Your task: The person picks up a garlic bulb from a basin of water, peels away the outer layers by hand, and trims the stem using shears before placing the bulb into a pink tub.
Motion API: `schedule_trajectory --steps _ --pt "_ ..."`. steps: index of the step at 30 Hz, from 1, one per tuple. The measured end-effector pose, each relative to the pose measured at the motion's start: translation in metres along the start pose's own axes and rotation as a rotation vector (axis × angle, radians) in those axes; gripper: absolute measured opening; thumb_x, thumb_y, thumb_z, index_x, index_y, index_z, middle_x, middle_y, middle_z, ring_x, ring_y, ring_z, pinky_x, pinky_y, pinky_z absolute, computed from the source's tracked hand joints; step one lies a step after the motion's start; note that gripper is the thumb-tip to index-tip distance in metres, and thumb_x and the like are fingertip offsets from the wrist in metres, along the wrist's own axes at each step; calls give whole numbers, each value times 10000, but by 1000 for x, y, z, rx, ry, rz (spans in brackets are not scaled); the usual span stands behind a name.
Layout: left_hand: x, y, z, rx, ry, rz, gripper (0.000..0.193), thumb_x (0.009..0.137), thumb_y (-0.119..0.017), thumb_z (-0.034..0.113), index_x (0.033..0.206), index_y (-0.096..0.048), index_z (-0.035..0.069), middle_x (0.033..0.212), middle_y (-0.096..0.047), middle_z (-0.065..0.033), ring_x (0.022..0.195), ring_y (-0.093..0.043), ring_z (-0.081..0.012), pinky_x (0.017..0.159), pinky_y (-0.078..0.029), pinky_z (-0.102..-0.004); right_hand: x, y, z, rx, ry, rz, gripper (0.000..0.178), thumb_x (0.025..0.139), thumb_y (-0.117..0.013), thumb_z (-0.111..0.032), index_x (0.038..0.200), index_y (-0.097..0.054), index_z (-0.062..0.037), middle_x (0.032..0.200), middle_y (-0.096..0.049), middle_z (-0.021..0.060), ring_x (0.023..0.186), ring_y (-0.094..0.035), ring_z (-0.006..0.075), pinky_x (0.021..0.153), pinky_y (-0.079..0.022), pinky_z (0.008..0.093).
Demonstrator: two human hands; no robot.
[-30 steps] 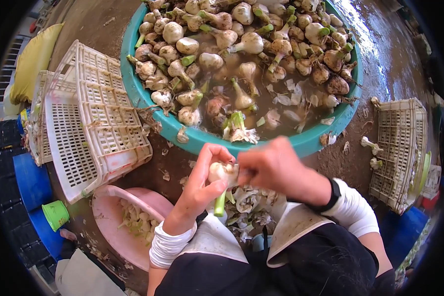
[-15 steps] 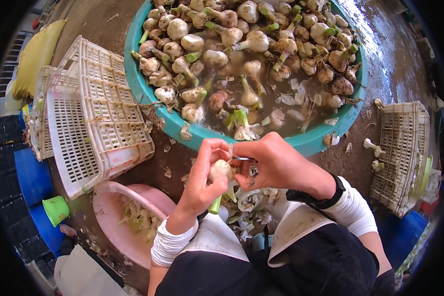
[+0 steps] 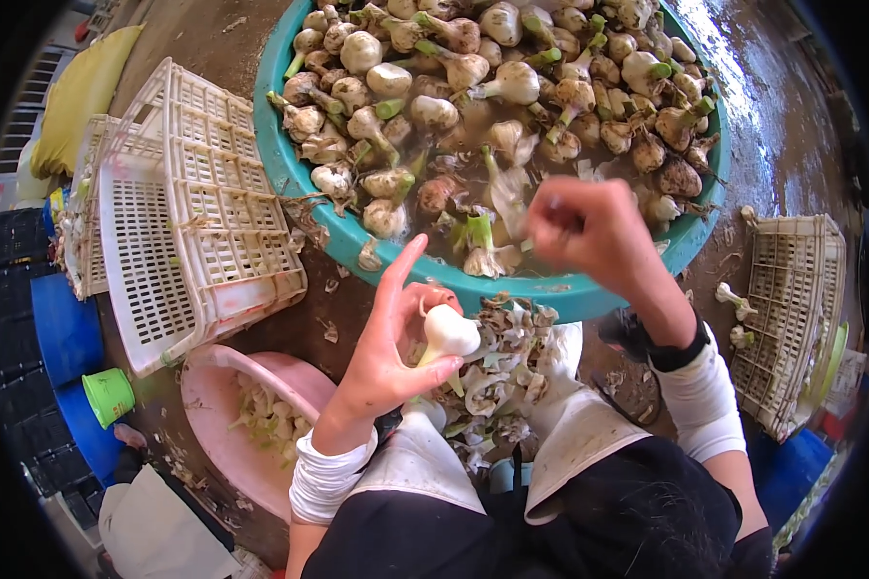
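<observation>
The left hand (image 3: 381,357) holds one white garlic bulb (image 3: 451,333), and its grip is clamped on it between the thumb and the bent fingers, while the index finger points away. This bulb is in front of the person, between the teal tub (image 3: 589,304) and the lap, beside a heap of peelings (image 3: 492,391). The right hand (image 3: 594,227) is over the near side of the tub, with curled fingers; it is blurred, so I cannot tell if its grip has something. In the tub, many soiled garlic bulbs (image 3: 434,114) lie in brown water. At left stands a pink basin (image 3: 304,376) with pale bulbs inside.
</observation>
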State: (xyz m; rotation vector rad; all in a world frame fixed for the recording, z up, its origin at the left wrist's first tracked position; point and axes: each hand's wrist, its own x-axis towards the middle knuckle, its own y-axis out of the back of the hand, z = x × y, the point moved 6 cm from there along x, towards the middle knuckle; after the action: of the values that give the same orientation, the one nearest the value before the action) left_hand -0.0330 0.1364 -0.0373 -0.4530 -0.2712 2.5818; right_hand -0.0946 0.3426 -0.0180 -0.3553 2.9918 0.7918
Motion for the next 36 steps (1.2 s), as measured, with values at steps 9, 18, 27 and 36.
schedule_trajectory --steps 9,18,27,36 --pt "-43 20 0 -373 96 4 272 774 -658 121 992 -588 -26 948 -616 -112 865 -602 -178 823 -486 -318 -23 -45 -22 102 111 -736 318 859 -681 -284 673 -602 -39 530 -581 40 519 -605 183 505 -460 301" --pt "-107 42 -33 257 14 -145 404 925 -539 324 1127 -656 -5 987 -552 -75 864 -529 -139 794 -439 -275 78 -54 52 -962 210 -686 532 723 -722 -275 1230 -569 -228 963 -661 116 906 -650 334 744 -526 451" --pt "-201 100 -41 181 432 479 93 870 -614 46 945 -651 5 869 -622 -7 823 -583 -80 724 -481 -244 69 -25 16 -575 168 -507 342 647 -653 -67 988 -641 -72 786 -650 150 730 -644 317 678 -502 381" --pt "-123 70 41 528 -49 440 485 914 -597 327 1282 -501 25 1371 -445 -138 1153 -516 -240 992 -397 -361 -4 -55 -79 -139 390 -266 458 646 -813 -73 1070 -640 -54 945 -680 116 766 -674 258 633 -534 307"
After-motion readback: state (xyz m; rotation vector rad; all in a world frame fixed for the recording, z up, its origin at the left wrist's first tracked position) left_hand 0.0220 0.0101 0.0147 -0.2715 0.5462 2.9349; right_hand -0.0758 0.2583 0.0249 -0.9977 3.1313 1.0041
